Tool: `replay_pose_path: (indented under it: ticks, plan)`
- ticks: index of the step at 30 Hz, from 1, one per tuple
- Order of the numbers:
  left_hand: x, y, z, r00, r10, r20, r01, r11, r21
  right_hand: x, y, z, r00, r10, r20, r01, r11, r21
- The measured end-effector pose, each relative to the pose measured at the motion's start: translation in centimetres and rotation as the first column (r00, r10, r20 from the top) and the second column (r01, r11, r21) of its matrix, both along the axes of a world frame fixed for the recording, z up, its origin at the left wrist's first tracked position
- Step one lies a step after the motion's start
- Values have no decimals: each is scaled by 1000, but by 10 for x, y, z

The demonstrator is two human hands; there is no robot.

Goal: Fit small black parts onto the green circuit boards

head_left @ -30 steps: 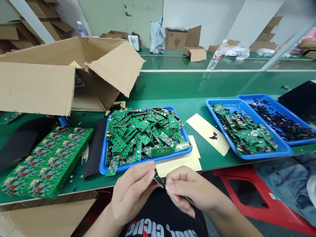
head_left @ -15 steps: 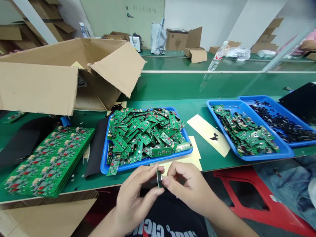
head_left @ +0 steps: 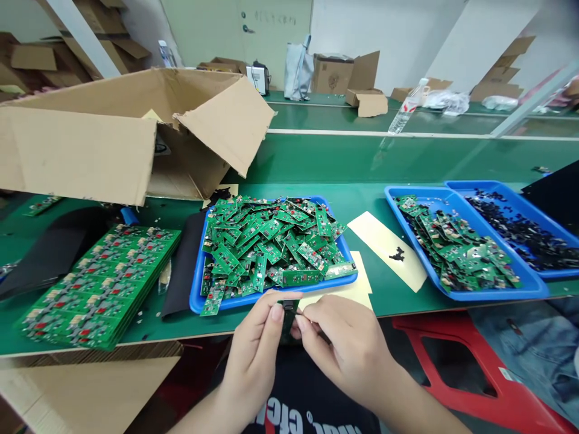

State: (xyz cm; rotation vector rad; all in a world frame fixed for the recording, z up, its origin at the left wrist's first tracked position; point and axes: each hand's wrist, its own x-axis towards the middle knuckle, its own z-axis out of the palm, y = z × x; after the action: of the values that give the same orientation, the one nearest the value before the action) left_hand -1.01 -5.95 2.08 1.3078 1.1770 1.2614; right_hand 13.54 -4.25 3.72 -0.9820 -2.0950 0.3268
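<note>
Between my two hands, just off the table's front edge, is a small green circuit board, its narrow end with a connector facing up. My left hand grips its left side, thumb on the face. The fingers of my right hand are pinched at the board's right edge; whether they hold a small part there is hidden. Right behind my hands stands a blue tray heaped with small green circuit boards. Pale yellow paper lies beneath the tray's right corner.
At left are stacked circuit board panels, black sheets and a large open cardboard box. On the right, one blue tray holds boards, another small black parts. A yellow strip bears black pieces. A red stool stands below.
The board has turned from edge-on to showing its face and connector. My left thumb has moved up onto it. My right fingers have closed in more, and the view has shifted slightly.
</note>
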Motion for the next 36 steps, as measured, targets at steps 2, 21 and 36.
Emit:
replay_pose_path:
  ticks: [2, 21, 36]
  plan:
    - [0, 1, 1, 999, -29, 16, 29, 1000, 1, 2, 2, 1, 999, -10, 44, 9, 1000, 9]
    - [-8, 13, 9, 898, -326, -294, 331, 943, -34, 16, 20, -3, 982, 118, 145, -132, 987, 95]
    - [-20, 17, 3, 842, 149, -518, 223, 778, 587, 12, 4, -12, 744, -199, -638, -547, 366, -753]
